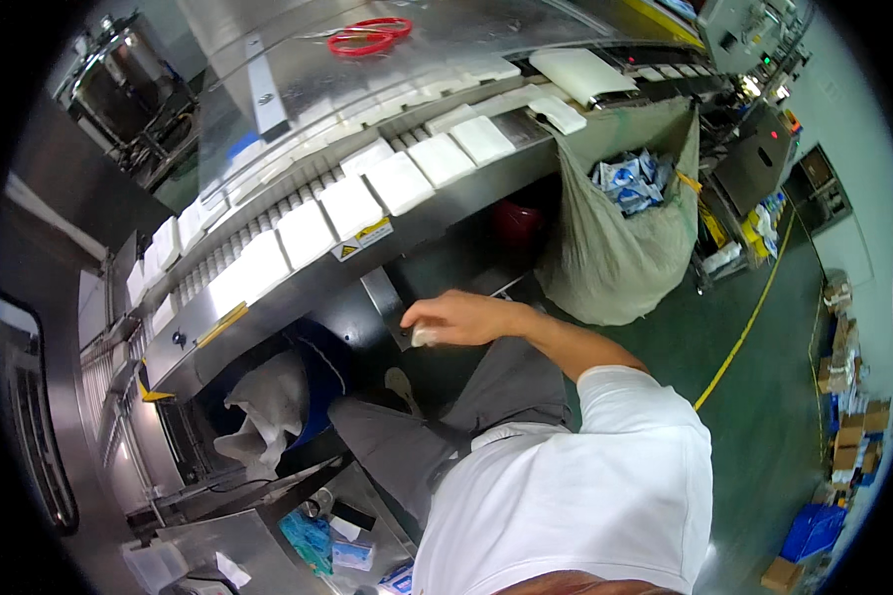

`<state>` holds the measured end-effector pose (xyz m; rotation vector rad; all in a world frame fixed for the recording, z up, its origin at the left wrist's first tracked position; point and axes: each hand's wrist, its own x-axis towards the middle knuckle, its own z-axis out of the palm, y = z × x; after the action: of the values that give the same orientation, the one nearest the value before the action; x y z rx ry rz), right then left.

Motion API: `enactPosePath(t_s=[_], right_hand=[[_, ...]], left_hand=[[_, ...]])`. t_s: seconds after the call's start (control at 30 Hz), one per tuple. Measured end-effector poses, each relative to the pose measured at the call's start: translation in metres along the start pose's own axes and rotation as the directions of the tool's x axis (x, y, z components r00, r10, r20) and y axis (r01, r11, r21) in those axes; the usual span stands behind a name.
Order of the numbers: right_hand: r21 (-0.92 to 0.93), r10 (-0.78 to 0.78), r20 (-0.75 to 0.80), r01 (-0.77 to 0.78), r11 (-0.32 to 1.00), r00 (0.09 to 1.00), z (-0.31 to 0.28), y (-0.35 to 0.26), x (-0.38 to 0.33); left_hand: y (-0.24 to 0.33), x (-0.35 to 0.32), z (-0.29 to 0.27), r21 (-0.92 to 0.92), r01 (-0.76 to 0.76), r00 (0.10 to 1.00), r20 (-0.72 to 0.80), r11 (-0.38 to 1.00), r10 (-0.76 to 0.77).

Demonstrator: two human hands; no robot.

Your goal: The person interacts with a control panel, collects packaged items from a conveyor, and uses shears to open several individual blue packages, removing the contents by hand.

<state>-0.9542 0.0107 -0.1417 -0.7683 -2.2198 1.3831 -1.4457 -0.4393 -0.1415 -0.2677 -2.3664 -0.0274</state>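
My right hand [458, 319] hangs over my lap, in front of the conveyor. Its fingers are curled around a small whitish piece [424, 335], too small and covered for me to tell its kind. My left hand is not in view. Beyond the right hand runs a metal roller conveyor [313, 188] with a row of flat white packets [399, 182] along its near side. More white packets lie in a second row behind. To the right, a large grey-green cloth sack [620, 263] hangs by the conveyor, with several blue and white sachets [633, 180] inside.
Two red rings [369, 37] lie on the metal surface behind the conveyor. Under the conveyor stands a blue bin [322, 382] with a pale cloth bag [273, 397] in it. A metal side table [268, 545] at lower left bears small items. Cartons [848, 436] line the right wall.
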Motion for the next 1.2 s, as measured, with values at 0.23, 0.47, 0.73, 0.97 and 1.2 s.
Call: enactPosePath(t_s=[0.23, 0.47, 0.73, 0.97, 1.2], right_hand=[[-0.09, -0.098, 0.169, 0.114, 0.989, 0.981, 0.02, -0.004, 0.033], [0.108, 0.062, 0.168, -0.081, 0.991, 0.984, 0.018, 0.026, 0.013], [0.008, 0.043, 0.261, -0.046, 0.999, 0.964, 0.036, -0.001, 0.033], [0.25, -0.109, 0.404, 0.005, 0.968, 0.908, 0.106, -0.092, 0.06], [0.45, -0.058, 0.458, -0.175, 0.875, 0.887, 0.141, -0.118, 0.049]], left_hand=[[-0.153, -0.036, -0.009, 0.236, 0.239, 0.968, 0.024, 0.942, -0.251], [-0.342, -0.108, -0.044, 0.581, 0.634, 0.762, -0.359, 0.51, -0.539], [-0.221, -0.076, -0.09, 0.042, 0.486, 0.868, -0.14, 0.873, -0.477], [0.0, -0.037, -0.118, -0.569, -0.201, 0.968, 0.007, 0.797, 0.249], [0.191, -0.045, -0.133, -0.901, -0.431, 0.587, -0.233, 0.055, 0.775]])
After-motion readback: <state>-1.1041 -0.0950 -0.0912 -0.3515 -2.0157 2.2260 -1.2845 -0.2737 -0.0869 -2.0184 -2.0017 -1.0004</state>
